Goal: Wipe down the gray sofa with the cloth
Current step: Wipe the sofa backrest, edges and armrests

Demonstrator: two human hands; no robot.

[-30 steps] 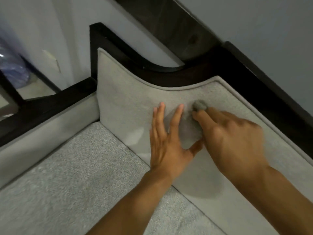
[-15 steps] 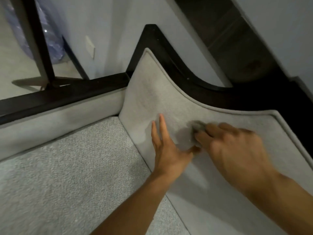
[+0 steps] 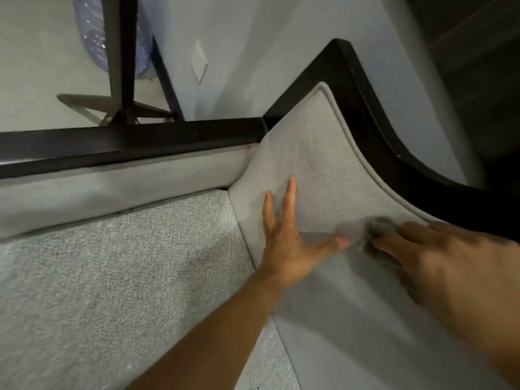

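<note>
The gray sofa fills the view: a speckled seat cushion (image 3: 118,271) at lower left and a smooth gray backrest (image 3: 318,164) rising to the right, edged by a dark wooden frame (image 3: 363,108). My left hand (image 3: 284,237) lies flat on the backrest, fingers straight and spread, thumb out to the right. My right hand (image 3: 450,266), blurred, grips a small bunched gray cloth (image 3: 380,229) and presses it on the backrest just right of the left thumb. Most of the cloth is hidden under the fingers.
A dark armrest rail (image 3: 126,144) runs along the sofa's left side over gray padding (image 3: 112,187). Beyond it are a pale floor, a dark stand with spread legs (image 3: 121,80), a bluish plastic-wrapped object (image 3: 92,32) and a wall with a white switch plate (image 3: 199,61).
The view swung left and down, showing more armrest and floor. My right hand slid the cloth along the backrest; the left hand stayed flat on it.
</note>
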